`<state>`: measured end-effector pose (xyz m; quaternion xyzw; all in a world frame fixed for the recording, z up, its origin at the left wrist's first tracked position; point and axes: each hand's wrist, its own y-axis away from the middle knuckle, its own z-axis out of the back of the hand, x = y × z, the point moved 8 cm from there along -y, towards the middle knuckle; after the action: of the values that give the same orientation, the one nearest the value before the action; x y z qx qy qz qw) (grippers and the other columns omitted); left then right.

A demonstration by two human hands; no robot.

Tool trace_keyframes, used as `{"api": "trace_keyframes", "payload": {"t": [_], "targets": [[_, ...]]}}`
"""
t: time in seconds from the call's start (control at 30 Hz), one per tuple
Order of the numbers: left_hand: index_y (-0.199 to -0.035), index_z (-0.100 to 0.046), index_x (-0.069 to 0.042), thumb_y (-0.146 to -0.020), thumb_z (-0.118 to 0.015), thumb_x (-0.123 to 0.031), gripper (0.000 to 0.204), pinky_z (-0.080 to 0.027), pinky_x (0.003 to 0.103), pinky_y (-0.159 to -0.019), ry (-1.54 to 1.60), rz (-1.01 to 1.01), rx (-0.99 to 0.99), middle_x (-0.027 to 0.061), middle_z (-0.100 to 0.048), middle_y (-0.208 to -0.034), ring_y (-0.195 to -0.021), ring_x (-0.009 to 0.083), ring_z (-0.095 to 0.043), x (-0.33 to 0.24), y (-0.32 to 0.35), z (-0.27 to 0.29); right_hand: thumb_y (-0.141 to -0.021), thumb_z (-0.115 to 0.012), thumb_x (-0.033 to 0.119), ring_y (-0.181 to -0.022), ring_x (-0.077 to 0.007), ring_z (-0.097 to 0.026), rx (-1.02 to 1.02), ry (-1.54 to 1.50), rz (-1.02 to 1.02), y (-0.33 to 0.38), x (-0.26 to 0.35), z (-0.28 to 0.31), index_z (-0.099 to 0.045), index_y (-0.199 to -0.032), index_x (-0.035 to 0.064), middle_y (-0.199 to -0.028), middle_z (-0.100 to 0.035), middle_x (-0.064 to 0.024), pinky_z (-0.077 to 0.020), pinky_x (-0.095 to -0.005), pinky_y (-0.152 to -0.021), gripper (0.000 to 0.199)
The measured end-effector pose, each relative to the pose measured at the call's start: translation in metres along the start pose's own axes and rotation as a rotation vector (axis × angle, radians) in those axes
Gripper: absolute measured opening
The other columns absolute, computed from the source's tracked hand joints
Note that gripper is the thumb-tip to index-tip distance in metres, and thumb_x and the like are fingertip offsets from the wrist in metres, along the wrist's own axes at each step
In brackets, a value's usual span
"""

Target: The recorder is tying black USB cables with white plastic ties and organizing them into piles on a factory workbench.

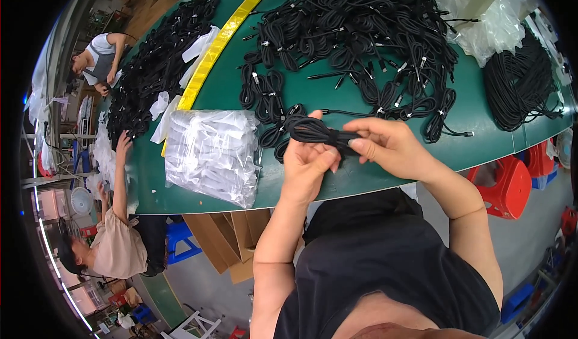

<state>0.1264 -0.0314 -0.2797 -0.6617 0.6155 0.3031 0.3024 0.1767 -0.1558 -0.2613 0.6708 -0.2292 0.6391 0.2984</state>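
Observation:
A coiled black cable point(313, 131) is held between my two hands, just above the near part of the green table. My left hand point(306, 158) is closed around the coil from below, its thumb pressed near the bundled middle. The fingers and thumb of my right hand point(385, 146) pinch the coil's right end. Beyond my hands lies a large heap of coiled black cables point(355, 32) with metal connectors showing. Left of my hands rests a clear bag of folded white pouches point(211, 152).
Yellow tape point(223, 32) divides the green table point(186, 200); a second cable pile point(162, 56) lies left of it. At right are a thick black cable hank point(518, 80) and clear plastic point(487, 32). Two people work at left. Red stools point(512, 188) and cardboard boxes point(226, 240) stand below.

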Motion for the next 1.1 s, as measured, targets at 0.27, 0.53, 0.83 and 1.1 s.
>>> {"api": "trace_keyframes", "payload": {"t": [0.27,0.53,0.83,1.1], "targets": [[-0.132,-0.032,0.001,-0.088,-0.054,-0.007,0.05,-0.051,0.027,-0.055,-0.362,-0.148,-0.114,0.021,-0.056,-0.107,-0.071,0.019,-0.061,-0.028,0.002,0.017,-0.074,-0.07,0.01,-0.064,-0.0142,-0.051,-0.122,0.465,0.404,0.017,0.03,0.006,-0.055,-0.115,0.0023,-0.084,-0.053,-0.0071,-0.0442,-0.0236,-0.058,0.044],[-0.12,-0.044,0.009,-0.089,-0.053,-0.011,0.039,-0.055,0.031,-0.059,-0.142,0.064,-0.055,0.0195,-0.062,-0.091,-0.069,0.0271,-0.065,-0.009,0.007,0.021,-0.086,-0.06,0.013,-0.061,-0.0041,-0.05,-0.092,-0.274,-0.133,0.005,-0.026,0.023,-0.058,-0.108,-0.0012,-0.078,-0.06,-0.0007,-0.0426,-0.0183,-0.055,0.026],[-0.102,-0.051,0.004,-0.092,-0.049,-0.016,0.023,-0.054,0.031,-0.055,0.137,0.075,-0.101,0.0188,-0.063,-0.088,-0.067,0.0274,-0.065,0.002,0.007,0.04,-0.086,-0.06,0.012,-0.066,-0.0063,-0.053,-0.023,-0.314,-0.152,0.009,-0.033,0.008,-0.056,-0.109,-0.001,-0.081,-0.058,-0.0019,-0.0456,-0.0222,-0.06,0.026],[-0.117,-0.043,0.012,-0.094,-0.044,-0.026,0.045,-0.052,0.032,-0.086,0.558,-0.036,-0.312,0.0268,-0.051,-0.117,-0.1,0.0275,-0.059,-0.01,-0.009,0.056,-0.068,-0.069,0.02,-0.086,-0.0213,-0.049,-0.452,1.396,0.49,-0.014,0.019,0.026,-0.059,-0.102,0.0008,-0.088,-0.056,-0.0058,-0.0354,-0.033,-0.076,0.04]]}}
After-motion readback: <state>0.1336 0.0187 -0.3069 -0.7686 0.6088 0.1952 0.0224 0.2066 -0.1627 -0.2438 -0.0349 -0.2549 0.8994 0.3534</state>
